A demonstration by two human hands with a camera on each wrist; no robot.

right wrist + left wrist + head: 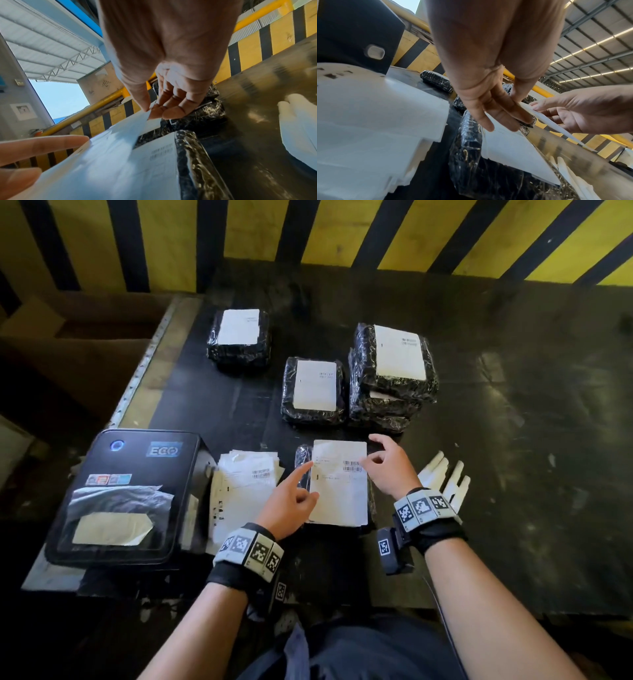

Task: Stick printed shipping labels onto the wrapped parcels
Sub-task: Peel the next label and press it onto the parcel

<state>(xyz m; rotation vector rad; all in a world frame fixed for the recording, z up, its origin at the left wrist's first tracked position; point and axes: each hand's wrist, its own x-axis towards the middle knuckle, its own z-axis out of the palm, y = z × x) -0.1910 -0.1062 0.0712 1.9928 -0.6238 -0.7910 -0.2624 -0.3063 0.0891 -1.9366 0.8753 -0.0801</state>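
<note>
1. Nearest me, by the front edge of the dark scuffed table [513,440], I am working on the black film-wrapped parcel [471,155] with a white printed shipping label [339,484] lying over its top. The label looks light, thin and floppy, so I judge it will curl or crease if I take it anywhere but at its corners and edges. The film looks slick and crinkled, so the label will probably need firm pressing to bond.
2. My left hand [291,501] is reaching in from the near left, index finger stretched onto the label's left edge, the other fingers loosely bent; it is pressing rather than clasping.
3. My right hand [390,467] is arching over the label's far right corner. In the right wrist view its thumb and fingers [173,109] are pinching that lifted corner.
4. Left of the parcel, a loose heap of white printed labels [246,487] is lying beside the black label printer [126,494] at the near left corner.
5. Just right of my right wrist, white paper strips [445,477] are lying on the table.
6. Farther back, mid-table, black wrapped parcels with white labels [313,385] are already done, one pair stacked.
</note>
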